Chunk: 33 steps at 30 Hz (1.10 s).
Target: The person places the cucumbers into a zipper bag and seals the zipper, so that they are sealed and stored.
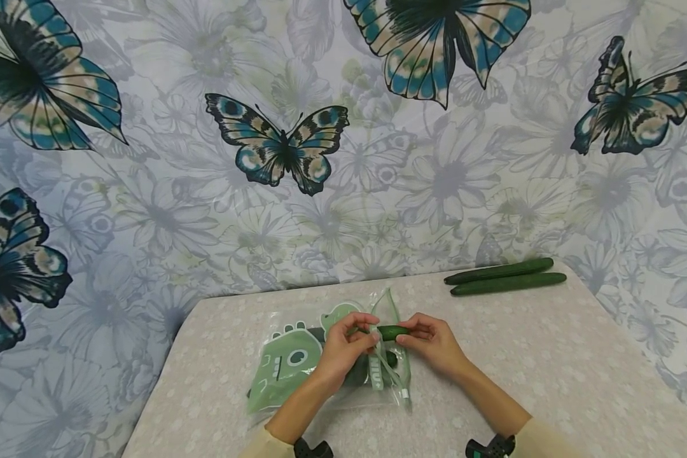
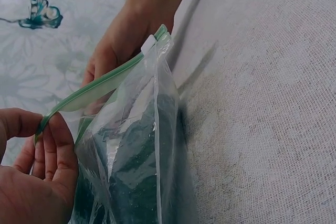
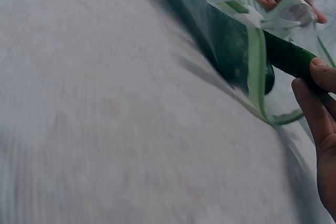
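what counts is how the slim dark-green cucumber lines up with the clear plastic zip bag printed in pale green. my right grip is narrow, thumb and fingers pinching the cucumber's outer end just right of the bag's mouth; my left grip is narrow too, pinching the green plastic rim of that mouth. from my right grip the cucumber lies leftward, its long axis running across toward the bag, and its other end appears to pass inside the rim. how deep it reaches i cannot tell, since my left grip covers that part. my right grip is nearer the cucumber's bare end; as i judge it, the fit rests on that axis meeting the mouth squarely.

a thicker dark-green cucumber shows through the film in the bag, its blunt end beside the rim. a small white plastic slider sits at the bag's near right corner. two long dark-green cucumbers lie side by side, well apart from the bag, beyond it to the right. a pale beige patterned cloth covers the tabletop under the bag; behind the bag rises a pale floral wall covering with large teal-and-black butterflies.
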Each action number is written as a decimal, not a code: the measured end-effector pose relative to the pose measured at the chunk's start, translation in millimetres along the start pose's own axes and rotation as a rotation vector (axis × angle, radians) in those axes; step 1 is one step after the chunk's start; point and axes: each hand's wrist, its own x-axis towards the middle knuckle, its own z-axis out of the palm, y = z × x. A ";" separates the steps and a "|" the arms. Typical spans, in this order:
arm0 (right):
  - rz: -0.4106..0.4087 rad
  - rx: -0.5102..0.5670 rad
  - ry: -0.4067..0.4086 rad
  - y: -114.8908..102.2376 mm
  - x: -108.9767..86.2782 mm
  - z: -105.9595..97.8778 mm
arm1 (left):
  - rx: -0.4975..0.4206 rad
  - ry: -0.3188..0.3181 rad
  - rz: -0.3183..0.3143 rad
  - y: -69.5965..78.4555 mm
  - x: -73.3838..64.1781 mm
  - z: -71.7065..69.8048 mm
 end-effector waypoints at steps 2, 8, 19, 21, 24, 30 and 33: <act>0.000 0.012 -0.008 0.9 3.4 7.0 | 0.000 -0.001 0.000 1.0 0.3 -0.2; 0.025 -0.047 -0.032 2.4 11.1 23.2 | 0.000 -0.009 0.013 3.9 -0.3 0.2; 0.079 -0.405 -0.117 -4.8 10.5 25.3 | 0.008 0.007 0.001 3.1 -2.3 -2.8; 0.059 -0.443 -0.162 -7.9 8.8 22.1 | 0.012 0.011 0.001 2.8 -2.2 -2.6; 0.039 -0.437 -0.246 -11.8 6.3 15.8 | 0.011 0.013 0.005 2.5 -2.6 -2.1; 0.016 -0.385 -0.381 -11.3 4.8 6.7 | 0.002 0.015 0.002 1.8 -3.6 -0.6; 0.003 -0.410 -0.384 -9.3 3.7 5.6 | 0.004 0.016 -0.003 1.4 -4.2 0.2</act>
